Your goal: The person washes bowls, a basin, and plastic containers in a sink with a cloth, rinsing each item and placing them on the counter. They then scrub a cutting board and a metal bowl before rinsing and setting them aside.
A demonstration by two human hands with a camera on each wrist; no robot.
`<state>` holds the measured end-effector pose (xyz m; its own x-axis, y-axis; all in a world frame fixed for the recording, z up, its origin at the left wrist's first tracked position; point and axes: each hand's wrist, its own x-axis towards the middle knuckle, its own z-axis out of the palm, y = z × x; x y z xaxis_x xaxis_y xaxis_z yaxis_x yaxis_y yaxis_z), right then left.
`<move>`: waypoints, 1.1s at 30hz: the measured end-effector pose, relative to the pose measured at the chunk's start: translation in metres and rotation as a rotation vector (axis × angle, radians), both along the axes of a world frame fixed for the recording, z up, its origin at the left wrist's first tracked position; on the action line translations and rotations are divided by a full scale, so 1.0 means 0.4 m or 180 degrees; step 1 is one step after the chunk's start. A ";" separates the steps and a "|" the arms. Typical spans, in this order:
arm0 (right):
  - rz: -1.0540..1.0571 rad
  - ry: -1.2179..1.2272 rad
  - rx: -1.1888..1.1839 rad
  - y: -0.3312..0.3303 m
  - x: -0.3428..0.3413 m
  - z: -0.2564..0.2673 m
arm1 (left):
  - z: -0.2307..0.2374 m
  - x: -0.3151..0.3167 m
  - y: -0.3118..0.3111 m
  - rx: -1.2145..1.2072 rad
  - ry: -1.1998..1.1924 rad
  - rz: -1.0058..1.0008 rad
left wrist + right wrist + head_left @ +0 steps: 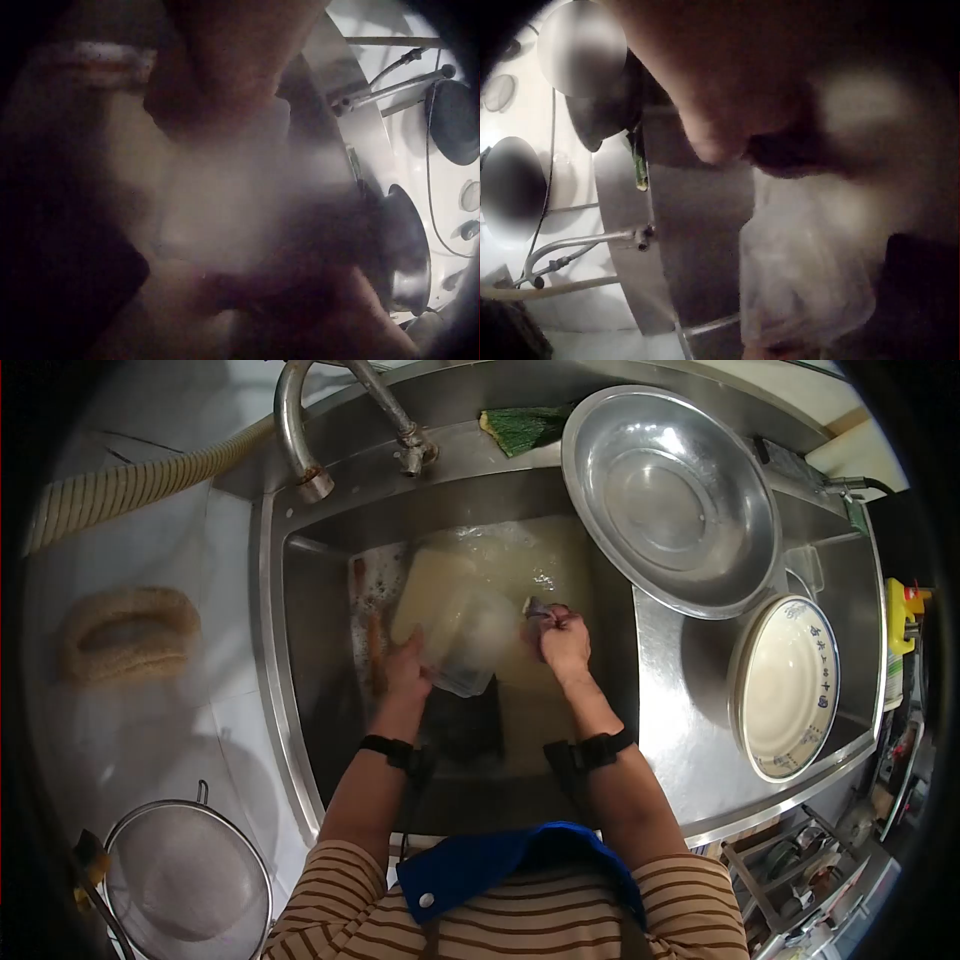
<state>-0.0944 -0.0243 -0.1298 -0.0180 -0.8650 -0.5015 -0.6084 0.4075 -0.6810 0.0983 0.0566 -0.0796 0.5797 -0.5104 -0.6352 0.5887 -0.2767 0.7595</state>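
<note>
Pinching clear tub (470, 650) at its 8 o'clock side with left hand (407, 668), grip narrow, closed on the plastic. Clutching dark purplish wad (539, 622), probably a cloth, in right hand (567, 645), grip closed round it, at tub's 3 o'clock. Tub tilted over cloudy water (560, 560), inside steel sink (272, 660); cannot tell how much of it is submerged. Pale flat shape (428, 588) at tub's 11 o'clock, identity unclear. From sink centre: tap (291, 420) at 11 o'clock, metal basin (655, 500) at 1 to 2, stacked bowls (790, 695) at 3, mesh strainer (187, 875) at 8. Both wrist views murky, little finger detail. Reads as wiping or washing the tub, probably mid-job. To do it well: hold the tub by the rim, low over the water, to catch drips and limit splashing. Press the wad flat, not bunched, and work from 12 o'clock round to 12 again, then across the base. Dig into corners, likely spots for leftover grease. Turn the tub with the left to reach the 8 o'clock edge, otherwise covered by fingers. Squeeze lightly only; thin wet plastic likely to flex and slip. Check both faces against the light before putting down.
</note>
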 end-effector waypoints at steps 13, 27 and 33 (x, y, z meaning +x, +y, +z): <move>0.1596 -0.0584 0.0335 0.151 0.073 -0.011 | -0.126 0.000 -0.037 0.0535 -0.0265 -0.0336; -0.0117 -0.1139 0.0438 -0.032 -0.010 0.034 | -0.128 -0.178 -0.064 0.0666 -0.4383 -0.4545; 0.0199 0.0665 -0.0481 0.002 0.069 -0.211 | -0.344 -0.082 -0.154 0.0116 -0.2204 -0.2625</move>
<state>-0.0667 -0.0233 -0.2143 -0.0518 -0.9325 -0.3575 -0.7631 0.2679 -0.5882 0.0654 -0.0048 -0.2171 0.3050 -0.8956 -0.3239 -0.3444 -0.4208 0.8392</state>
